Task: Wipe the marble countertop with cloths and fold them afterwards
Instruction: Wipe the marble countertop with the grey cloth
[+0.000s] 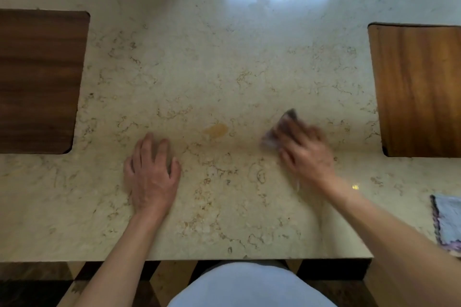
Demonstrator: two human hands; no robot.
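1. Head view: the right hand [305,151] presses a small dark cloth [280,129] on the worktop [224,70], right of the middle; its fingers [287,157] lie flat over the cloth, blurred.
2. The left hand [152,174] rests empty, fingers spread, near the front edge; it should steady the body.
3. An orange stain [216,130] lies between the hands; I think the cloth should go there, with even pressure.
4. A second cloth [449,222] waits at the right edge.

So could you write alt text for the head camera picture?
A person's right hand presses a blurred, dark-edged cloth onto a beige veined marble countertop beside an orange stain; the left hand rests flat. Two brown wooden boards flank them.
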